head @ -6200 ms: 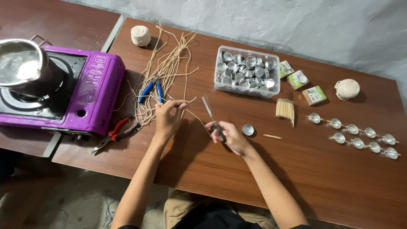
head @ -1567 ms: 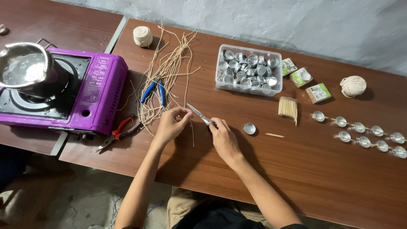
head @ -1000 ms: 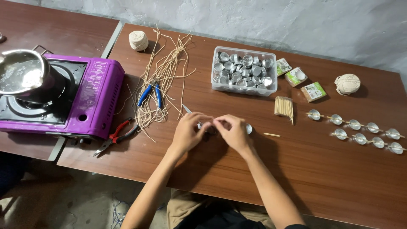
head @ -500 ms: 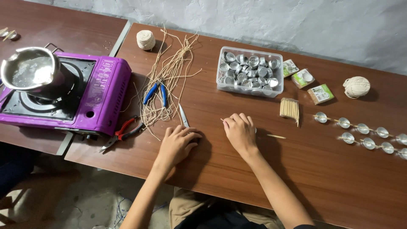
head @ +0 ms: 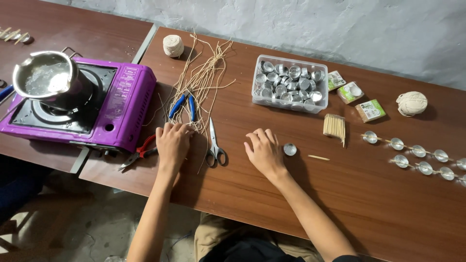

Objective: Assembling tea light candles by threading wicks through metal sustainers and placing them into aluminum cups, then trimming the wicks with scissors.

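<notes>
While both hands are lying flat on table [head: 369, 194], nothing gripped: L hand [head: 173, 142] is touching string ends [head: 201, 85], R hand [head: 264, 151] is resting loose betw scissors [head: 214, 143] & small metal cup [head: 290, 149].

We see our own two arms coming up from the bottom edge, both bare from the elbow down, with no sleeves, watch, bracelet or rings in sight. Our left hand [head: 172, 142] and right hand [head: 263, 151] wear no gloves, and the fingers [head: 257, 137] are slim with short, plain nails. Below the arms we wear khaki-coloured trousers [head: 221, 233], and a dark garment [head: 252, 250] covers our middle.
</notes>
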